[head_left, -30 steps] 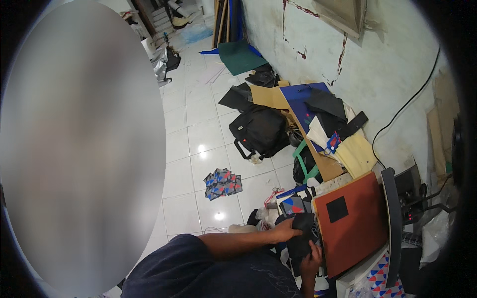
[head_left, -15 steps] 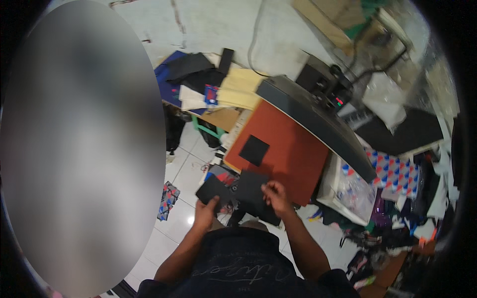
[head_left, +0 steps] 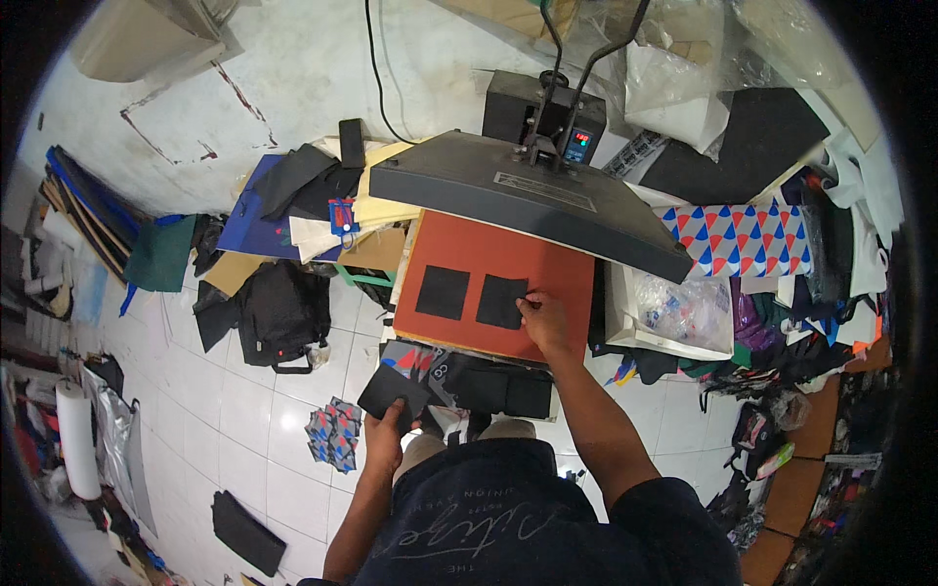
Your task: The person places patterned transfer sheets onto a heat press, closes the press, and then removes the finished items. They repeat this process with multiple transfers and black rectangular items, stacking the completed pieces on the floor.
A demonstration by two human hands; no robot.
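A heat press with a rust-red lower pad [head_left: 547, 262] stands in front of me, its dark grey upper plate [head_left: 508, 186] swung up. Two black fabric squares lie side by side on the pad: the left square [head_left: 442, 293] flat and untouched, the right square [head_left: 500, 302] with its right edge pinched by my right hand [head_left: 544, 322]. Short of the pad's front edge, my left hand [head_left: 387, 430] grips a black fabric piece [head_left: 391, 389], thumb on top. Whether it is a single layer or a stack I cannot tell.
Folded black cloths [head_left: 503, 389] and patterned pieces lie below the pad's front edge. Several patterned pieces [head_left: 334, 435] rest on the tiled floor. A white box of plastic bags [head_left: 674, 308] stands right of the press. A black phone [head_left: 352, 144] and yellow fabric [head_left: 386, 186] lie behind.
My right hand has carried a black square forward from beside my left hand onto the pad, right of the first square. The view has turned, and the left hand still holds its black fabric.
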